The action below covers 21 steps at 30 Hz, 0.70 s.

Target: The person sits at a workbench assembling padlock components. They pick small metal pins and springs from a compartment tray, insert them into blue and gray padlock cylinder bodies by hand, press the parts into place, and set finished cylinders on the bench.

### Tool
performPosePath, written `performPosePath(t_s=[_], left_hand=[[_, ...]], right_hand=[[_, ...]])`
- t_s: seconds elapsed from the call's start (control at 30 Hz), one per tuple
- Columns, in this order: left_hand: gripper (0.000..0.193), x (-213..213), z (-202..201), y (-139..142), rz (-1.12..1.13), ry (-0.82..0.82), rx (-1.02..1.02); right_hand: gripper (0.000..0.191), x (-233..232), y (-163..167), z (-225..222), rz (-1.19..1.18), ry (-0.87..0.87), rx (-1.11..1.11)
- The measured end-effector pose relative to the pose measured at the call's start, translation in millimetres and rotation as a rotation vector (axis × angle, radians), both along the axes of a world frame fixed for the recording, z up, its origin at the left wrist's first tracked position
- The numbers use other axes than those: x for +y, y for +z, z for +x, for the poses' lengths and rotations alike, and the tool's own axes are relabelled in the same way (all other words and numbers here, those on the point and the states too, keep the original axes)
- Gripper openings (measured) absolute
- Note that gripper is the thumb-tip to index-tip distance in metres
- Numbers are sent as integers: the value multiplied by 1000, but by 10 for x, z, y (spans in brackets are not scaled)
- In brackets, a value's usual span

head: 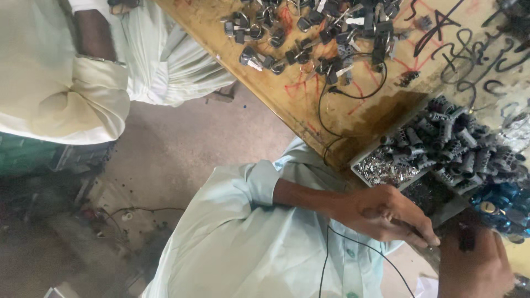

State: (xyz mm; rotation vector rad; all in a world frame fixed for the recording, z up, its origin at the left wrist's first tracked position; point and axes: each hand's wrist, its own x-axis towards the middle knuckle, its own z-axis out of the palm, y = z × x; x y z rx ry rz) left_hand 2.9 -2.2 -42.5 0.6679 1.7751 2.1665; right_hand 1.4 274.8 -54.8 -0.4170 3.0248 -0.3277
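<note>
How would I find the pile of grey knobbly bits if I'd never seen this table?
Start at the scribbled wooden table and go to its right end, just above the two hands. There the heap of grey ribbed cylinders sits beside a tray of tiny shiny metal pieces. The black-headed keys lie flat and scattered farther along.

I am working over a small grey metal part (436,255), pinched between the fingertips of my two hands; most of it is hidden under my fingers, so its shape stays unclear. It is sitting just below the shallow tray (361,160) of silvery bits, off that tray's near corner. A heap of grey ribbed cylinder pieces (450,143) is lying above and to the right of the tray, piled loosely at all angles. A cluster of shiny blue round pieces (505,201) is resting right of the tray, beside the grey heap.
</note>
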Motion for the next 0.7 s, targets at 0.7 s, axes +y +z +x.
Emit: performPosePath(t_s=[0.7], left_hand=[[17,88,-85,-53,-98,105,191]], right_hand=[[9,-86,265,195,-1611,-573,-431]])
